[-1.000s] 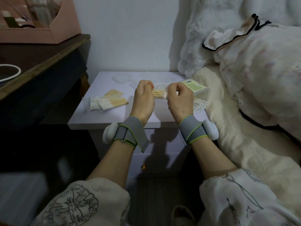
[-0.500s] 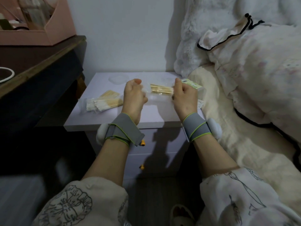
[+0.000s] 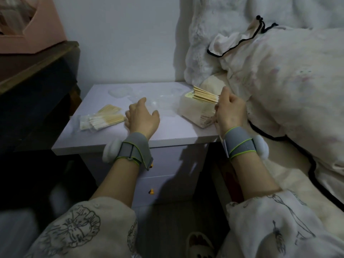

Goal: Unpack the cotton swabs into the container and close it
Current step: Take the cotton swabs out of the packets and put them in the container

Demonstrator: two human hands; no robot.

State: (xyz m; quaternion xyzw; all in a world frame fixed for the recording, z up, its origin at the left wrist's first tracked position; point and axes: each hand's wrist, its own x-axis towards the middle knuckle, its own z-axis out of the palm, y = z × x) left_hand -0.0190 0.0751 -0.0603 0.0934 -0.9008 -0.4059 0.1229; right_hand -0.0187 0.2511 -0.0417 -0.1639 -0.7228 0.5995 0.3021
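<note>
My right hand [image 3: 229,110] grips a bundle of wooden-stemmed cotton swabs [image 3: 204,96] by one end, held above the right side of the white nightstand [image 3: 167,135]. Under the bundle sits a cream package of swabs [image 3: 195,113] with a green label. My left hand [image 3: 142,117] hovers open over the middle of the nightstand, fingers spread, holding nothing. In front of it lie clear plastic container parts [image 3: 163,101], faint and hard to make out. Packs of swabs in clear wrap [image 3: 101,119] lie at the left.
A clear round lid [image 3: 121,91] rests near the back of the nightstand. A dark wooden desk [image 3: 35,71] with a pink box [image 3: 28,25] stands to the left. A bed with pale bedding [image 3: 279,94] borders the right side. Drawers front the nightstand below.
My hands have pulled apart. The right hand carried the swab bundle right and up, out of its wrap. The left hand let go, opened and dropped toward the nightstand's middle.
</note>
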